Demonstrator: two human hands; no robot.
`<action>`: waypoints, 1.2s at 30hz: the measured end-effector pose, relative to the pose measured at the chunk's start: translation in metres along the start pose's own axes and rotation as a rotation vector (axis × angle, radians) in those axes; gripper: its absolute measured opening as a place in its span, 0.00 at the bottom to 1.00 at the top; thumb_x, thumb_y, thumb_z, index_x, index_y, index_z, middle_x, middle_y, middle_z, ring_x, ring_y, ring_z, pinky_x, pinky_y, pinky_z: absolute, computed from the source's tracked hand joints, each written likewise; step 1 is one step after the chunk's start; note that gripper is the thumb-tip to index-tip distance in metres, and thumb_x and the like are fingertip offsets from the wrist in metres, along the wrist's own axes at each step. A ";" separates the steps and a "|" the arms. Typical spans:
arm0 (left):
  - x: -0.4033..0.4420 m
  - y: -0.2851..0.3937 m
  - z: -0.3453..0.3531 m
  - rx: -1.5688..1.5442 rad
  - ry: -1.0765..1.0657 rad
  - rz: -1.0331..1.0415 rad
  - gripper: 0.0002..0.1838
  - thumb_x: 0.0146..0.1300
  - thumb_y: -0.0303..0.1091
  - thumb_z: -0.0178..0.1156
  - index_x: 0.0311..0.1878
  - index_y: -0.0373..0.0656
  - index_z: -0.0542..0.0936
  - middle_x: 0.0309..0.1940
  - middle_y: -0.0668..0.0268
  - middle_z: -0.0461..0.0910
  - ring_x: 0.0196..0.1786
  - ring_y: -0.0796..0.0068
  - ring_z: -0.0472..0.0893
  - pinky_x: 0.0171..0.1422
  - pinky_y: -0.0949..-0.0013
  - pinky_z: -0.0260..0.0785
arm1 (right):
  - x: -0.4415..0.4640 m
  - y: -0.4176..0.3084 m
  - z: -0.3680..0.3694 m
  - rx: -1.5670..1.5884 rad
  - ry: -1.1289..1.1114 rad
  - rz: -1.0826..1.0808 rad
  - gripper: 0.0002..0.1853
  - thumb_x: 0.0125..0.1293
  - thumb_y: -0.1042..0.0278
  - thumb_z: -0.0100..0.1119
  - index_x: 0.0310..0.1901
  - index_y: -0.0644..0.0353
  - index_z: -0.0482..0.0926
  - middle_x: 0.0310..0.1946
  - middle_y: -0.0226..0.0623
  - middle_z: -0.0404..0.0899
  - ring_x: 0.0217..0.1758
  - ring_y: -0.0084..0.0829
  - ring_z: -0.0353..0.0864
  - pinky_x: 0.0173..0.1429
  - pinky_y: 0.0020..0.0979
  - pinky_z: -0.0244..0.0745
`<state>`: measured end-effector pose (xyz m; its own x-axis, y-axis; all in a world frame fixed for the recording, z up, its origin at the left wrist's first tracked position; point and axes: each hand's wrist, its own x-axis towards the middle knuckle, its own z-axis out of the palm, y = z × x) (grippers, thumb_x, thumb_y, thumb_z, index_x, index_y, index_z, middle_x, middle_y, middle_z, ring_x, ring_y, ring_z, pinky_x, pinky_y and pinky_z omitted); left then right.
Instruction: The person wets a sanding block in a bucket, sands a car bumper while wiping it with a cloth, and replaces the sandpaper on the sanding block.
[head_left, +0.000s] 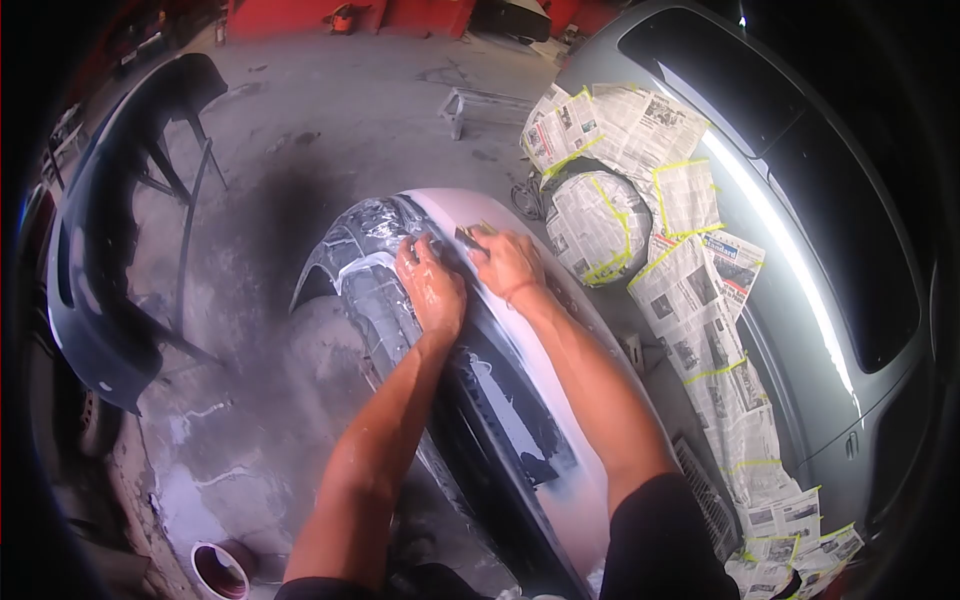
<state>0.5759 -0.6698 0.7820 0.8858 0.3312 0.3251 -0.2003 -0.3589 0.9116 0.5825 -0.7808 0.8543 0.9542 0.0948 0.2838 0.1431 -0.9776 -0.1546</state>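
- the bumper (520,420) lies lengthwise in front of the person, above the floor (270,130), its far end curving away to the left; what carries it is hidden
- the left hand (436,292) rests on the dark, smeared part of its far end, fingers bent and close together; whether they pinch anything, I cannot tell
- the right hand (512,265) is just beside it, over the pale pink band, thumb and fingers closed on a small dark flat piece (468,240); its exact kind is unclear
- the shell looks thin and long, so likely light for its length; stiff along the curved face, springier at the open edges and thin ends
- whitish smears on the left hand and the dark surface suggest a slick grip; bare fingertips could slide there
- the best hold would be under the firm, folded edges, one hand towards each end, with the palms off the patchy face; twisting by one end could flex or crack it
- a car (790,290) with taped newspaper (690,300) stands to the right; another dark bumper (92,255) stands on a frame (190,200) to the left
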 end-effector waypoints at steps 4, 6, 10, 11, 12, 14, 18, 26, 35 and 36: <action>0.000 -0.004 0.002 0.019 0.042 0.055 0.34 0.49 0.17 0.58 0.65 0.36 0.72 0.69 0.39 0.62 0.72 0.36 0.61 0.77 0.48 0.56 | 0.030 0.002 0.018 0.066 -0.091 0.052 0.20 0.66 0.60 0.64 0.59 0.45 0.83 0.51 0.46 0.84 0.58 0.54 0.80 0.62 0.49 0.75; 0.002 -0.006 0.003 0.029 0.029 0.064 0.32 0.50 0.18 0.58 0.63 0.36 0.73 0.69 0.38 0.62 0.71 0.36 0.62 0.77 0.48 0.56 | 0.016 0.005 0.002 0.055 -0.124 0.027 0.20 0.66 0.58 0.64 0.60 0.45 0.82 0.54 0.44 0.83 0.61 0.50 0.79 0.64 0.48 0.74; 0.003 -0.018 0.013 0.042 0.053 0.100 0.24 0.56 0.25 0.59 0.59 0.38 0.78 0.67 0.37 0.65 0.70 0.36 0.63 0.76 0.47 0.56 | -0.119 0.019 -0.054 -0.010 0.084 -0.107 0.21 0.66 0.60 0.66 0.59 0.55 0.83 0.56 0.51 0.81 0.58 0.54 0.78 0.63 0.45 0.73; 0.002 -0.021 0.016 0.052 0.071 0.116 0.23 0.59 0.27 0.59 0.59 0.38 0.78 0.67 0.37 0.65 0.70 0.36 0.64 0.76 0.46 0.56 | -0.162 0.019 -0.079 0.064 0.022 -0.037 0.21 0.67 0.62 0.65 0.60 0.55 0.83 0.57 0.53 0.79 0.57 0.55 0.78 0.63 0.46 0.72; 0.003 -0.016 0.014 0.047 0.060 0.120 0.23 0.59 0.27 0.59 0.59 0.38 0.78 0.67 0.37 0.65 0.70 0.36 0.64 0.76 0.46 0.56 | -0.208 0.019 -0.099 -0.007 0.025 0.026 0.21 0.66 0.63 0.66 0.60 0.57 0.83 0.57 0.54 0.79 0.56 0.55 0.78 0.62 0.45 0.73; 0.003 -0.002 0.005 0.178 0.051 0.131 0.21 0.63 0.34 0.59 0.58 0.38 0.79 0.67 0.37 0.66 0.70 0.36 0.64 0.75 0.46 0.56 | -0.297 0.009 -0.140 -0.023 0.013 0.153 0.21 0.63 0.64 0.69 0.58 0.55 0.84 0.57 0.54 0.78 0.52 0.56 0.77 0.60 0.46 0.74; 0.002 0.000 0.009 0.263 0.060 0.132 0.21 0.65 0.39 0.60 0.56 0.35 0.80 0.68 0.36 0.66 0.71 0.36 0.64 0.76 0.44 0.54 | -0.475 0.013 -0.185 -0.112 0.006 0.403 0.22 0.58 0.67 0.73 0.55 0.60 0.85 0.59 0.58 0.77 0.57 0.57 0.78 0.62 0.47 0.75; 0.004 -0.003 0.014 0.225 0.039 0.133 0.19 0.66 0.34 0.58 0.57 0.35 0.78 0.67 0.36 0.66 0.72 0.34 0.62 0.78 0.43 0.53 | -0.379 0.022 -0.165 -0.095 -0.026 0.272 0.21 0.59 0.68 0.72 0.55 0.59 0.86 0.59 0.57 0.77 0.57 0.56 0.79 0.61 0.45 0.75; 0.010 -0.019 0.014 0.197 0.059 0.237 0.25 0.55 0.30 0.62 0.58 0.36 0.77 0.66 0.35 0.67 0.71 0.36 0.65 0.76 0.45 0.55 | -0.001 0.010 -0.010 0.055 -0.109 0.031 0.24 0.66 0.54 0.65 0.62 0.49 0.82 0.52 0.56 0.82 0.59 0.54 0.78 0.66 0.44 0.71; 0.015 -0.023 0.018 0.261 0.065 0.249 0.26 0.54 0.31 0.63 0.58 0.38 0.78 0.66 0.35 0.68 0.70 0.36 0.65 0.76 0.45 0.56 | 0.013 0.012 0.000 0.090 -0.125 0.074 0.25 0.66 0.54 0.64 0.63 0.50 0.81 0.51 0.56 0.82 0.59 0.54 0.78 0.66 0.44 0.71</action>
<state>0.6011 -0.6725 0.7612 0.7936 0.2572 0.5515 -0.2850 -0.6436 0.7103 0.5970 -0.7908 0.8561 0.9875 0.0515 0.1492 0.0890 -0.9625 -0.2563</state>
